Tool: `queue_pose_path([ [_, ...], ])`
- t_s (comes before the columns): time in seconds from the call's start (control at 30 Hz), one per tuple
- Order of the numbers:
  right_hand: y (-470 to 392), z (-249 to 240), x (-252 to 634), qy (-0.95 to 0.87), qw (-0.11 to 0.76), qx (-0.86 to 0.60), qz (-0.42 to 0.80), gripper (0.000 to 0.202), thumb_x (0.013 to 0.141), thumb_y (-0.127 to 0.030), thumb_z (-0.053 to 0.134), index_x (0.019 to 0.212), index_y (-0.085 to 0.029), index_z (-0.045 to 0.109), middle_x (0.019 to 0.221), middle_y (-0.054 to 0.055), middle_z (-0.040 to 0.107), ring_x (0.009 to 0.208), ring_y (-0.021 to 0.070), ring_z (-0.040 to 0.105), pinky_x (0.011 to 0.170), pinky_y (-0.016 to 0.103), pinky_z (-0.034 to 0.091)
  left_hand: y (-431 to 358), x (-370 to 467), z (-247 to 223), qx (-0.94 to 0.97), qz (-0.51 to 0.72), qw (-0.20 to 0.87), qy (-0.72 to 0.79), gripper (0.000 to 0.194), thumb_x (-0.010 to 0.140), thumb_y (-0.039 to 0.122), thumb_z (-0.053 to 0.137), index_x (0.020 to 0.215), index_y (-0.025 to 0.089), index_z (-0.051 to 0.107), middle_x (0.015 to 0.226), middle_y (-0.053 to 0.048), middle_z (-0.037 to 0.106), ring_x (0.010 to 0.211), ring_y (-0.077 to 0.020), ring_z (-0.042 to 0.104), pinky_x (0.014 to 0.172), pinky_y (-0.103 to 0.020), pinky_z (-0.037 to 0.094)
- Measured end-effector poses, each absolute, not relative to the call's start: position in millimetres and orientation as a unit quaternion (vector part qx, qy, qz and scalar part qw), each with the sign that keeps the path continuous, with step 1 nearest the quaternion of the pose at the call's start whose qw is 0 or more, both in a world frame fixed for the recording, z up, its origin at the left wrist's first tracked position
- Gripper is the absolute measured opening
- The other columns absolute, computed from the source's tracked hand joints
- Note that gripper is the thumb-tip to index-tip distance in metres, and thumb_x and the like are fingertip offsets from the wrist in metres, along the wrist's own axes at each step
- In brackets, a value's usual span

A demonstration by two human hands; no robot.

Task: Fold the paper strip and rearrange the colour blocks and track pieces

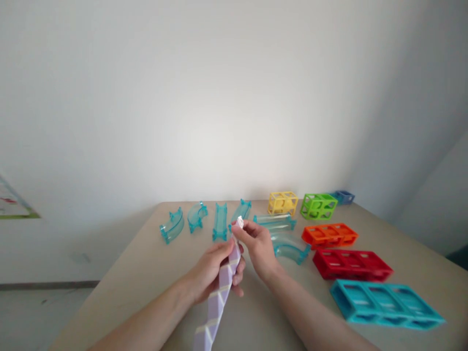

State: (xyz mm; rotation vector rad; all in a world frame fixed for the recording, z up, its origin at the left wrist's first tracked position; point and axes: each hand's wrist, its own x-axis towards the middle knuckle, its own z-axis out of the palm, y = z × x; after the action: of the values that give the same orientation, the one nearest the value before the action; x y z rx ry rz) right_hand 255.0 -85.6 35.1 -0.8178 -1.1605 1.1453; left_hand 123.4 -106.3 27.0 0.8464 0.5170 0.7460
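Note:
A long lavender snake puzzle (pixel 220 295) with cream diagonal bands runs from the bottom edge up between my hands, its white tip (pixel 240 222) at the top. My left hand (pixel 217 268) is wrapped round its upper part, thumb on top and fingertips showing on the far side. At the tip, my right hand (pixel 258 243) pinches the puzzle between thumb and fingers. The lower end of the puzzle passes out of view. Just beyond the hands lie a clear teal straight track (pixel 220 222) and a second track (pixel 242 209), partly hidden by the right hand.
More clear teal track pieces lie on the table (pixel 146 273), including a curved one (pixel 172 225) at left. On the right stand yellow (pixel 282 203), green (pixel 318 206), orange (pixel 330 235), red (pixel 353 264) and turquoise (pixel 387 303) block frames. A white wall (pixel 219 97) rises behind.

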Motion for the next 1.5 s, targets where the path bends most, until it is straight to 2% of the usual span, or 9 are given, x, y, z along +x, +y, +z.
queue_pose_path([
  [0.13,-84.7,37.4,257.7,-0.517,0.609,-0.392,0.457,0.027,0.073,-0.043,0.074,0.075,-0.017,0.072,0.062,-0.001,0.062,0.060,0.0143,0.055,0.060,0.025,0.042,-104.0,127.1,27.4,0.400,0.365,0.810,0.227,0.035,0.091,0.051,0.044,0.087,0.018,0.054,0.059,0.002,0.051,0.044,-0.0084,0.044,0.046,-0.031,0.057],
  [0.27,-85.9,39.1,257.1,-0.467,0.612,-0.350,0.534,0.030,0.073,-0.045,0.073,0.081,-0.016,0.073,0.068,0.003,0.068,0.068,0.0175,0.061,0.071,0.029,0.046,-102.7,122.4,30.8,0.421,0.335,0.826,0.169,0.035,0.092,0.049,0.042,0.088,0.017,0.055,0.056,0.002,0.051,0.040,-0.0077,0.042,0.043,-0.031,0.057],
  [0.43,-88.0,37.3,251.9,-0.371,0.552,-0.279,0.693,0.037,0.076,-0.052,0.067,0.082,-0.015,0.073,0.068,0.005,0.069,0.061,0.0168,0.061,0.063,0.027,0.047,-103.9,117.8,33.1,0.402,0.286,0.865,0.090,0.038,0.095,0.049,0.035,0.092,0.017,0.055,0.055,0.002,0.051,0.038,-0.0079,0.041,0.040,-0.027,0.054],
  [0.57,-87.6,34.2,249.4,-0.329,0.540,-0.278,0.723,0.036,0.072,-0.049,0.071,0.083,-0.015,0.073,0.071,0.006,0.070,0.064,0.0178,0.063,0.065,0.028,0.049,-102.1,120.1,28.9,0.391,0.306,0.861,0.105,0.038,0.096,0.047,0.033,0.092,0.016,0.055,0.053,0.003,0.052,0.037,-0.0078,0.041,0.043,-0.029,0.056],
  [0.77,-80.5,28.4,252.6,-0.405,0.574,-0.309,0.641,0.034,0.074,-0.049,0.071,0.081,-0.016,0.073,0.069,0.005,0.070,0.061,0.0171,0.060,0.067,0.029,0.046,-97.4,121.2,26.5,0.404,0.332,0.835,0.172,0.040,0.093,0.050,0.038,0.082,0.015,0.055,0.048,0.003,0.051,0.035,-0.0073,0.039,0.042,-0.030,0.056],
  [0.87,-77.2,28.3,256.7,-0.459,0.579,-0.351,0.575,0.033,0.075,-0.047,0.072,0.081,-0.016,0.072,0.072,0.006,0.071,0.062,0.0158,0.056,0.066,0.029,0.043,-94.1,120.4,25.8,0.409,0.334,0.823,0.211,0.039,0.090,0.052,0.043,0.084,0.015,0.056,0.050,0.003,0.052,0.035,-0.0072,0.040,0.043,-0.030,0.056],
  [1.03,-80.6,31.8,257.1,-0.517,0.572,-0.382,0.509,0.035,0.080,-0.049,0.063,0.075,-0.014,0.069,0.063,0.003,0.065,0.049,0.0114,0.044,0.053,0.026,0.037,-92.4,121.2,23.8,0.414,0.336,0.807,0.252,0.039,0.089,0.054,0.046,0.093,0.016,0.055,0.050,0.003,0.055,0.034,-0.0074,0.041,0.045,-0.032,0.056],
  [1.27,-86.5,27.9,256.6,-0.604,0.562,-0.509,0.247,0.027,0.080,-0.043,0.066,0.074,-0.017,0.065,0.069,0.002,0.065,0.064,0.0154,0.055,0.061,0.025,0.039,-94.9,123.9,21.9,0.460,0.375,0.751,0.291,0.036,0.088,0.053,0.049,0.102,0.020,0.047,0.049,0.002,0.058,0.033,-0.0098,0.044,0.039,-0.031,0.054],
  [1.5,-89.8,30.3,254.3,-0.605,0.565,-0.478,0.292,0.025,0.082,-0.041,0.063,0.077,-0.017,0.067,0.067,0.001,0.067,0.062,0.0151,0.057,0.059,0.024,0.041,-90.8,123.0,20.4,0.456,0.346,0.776,0.265,0.038,0.086,0.056,0.050,0.098,0.020,0.046,0.047,0.004,0.055,0.031,-0.0100,0.044,0.039,-0.033,0.054],
])
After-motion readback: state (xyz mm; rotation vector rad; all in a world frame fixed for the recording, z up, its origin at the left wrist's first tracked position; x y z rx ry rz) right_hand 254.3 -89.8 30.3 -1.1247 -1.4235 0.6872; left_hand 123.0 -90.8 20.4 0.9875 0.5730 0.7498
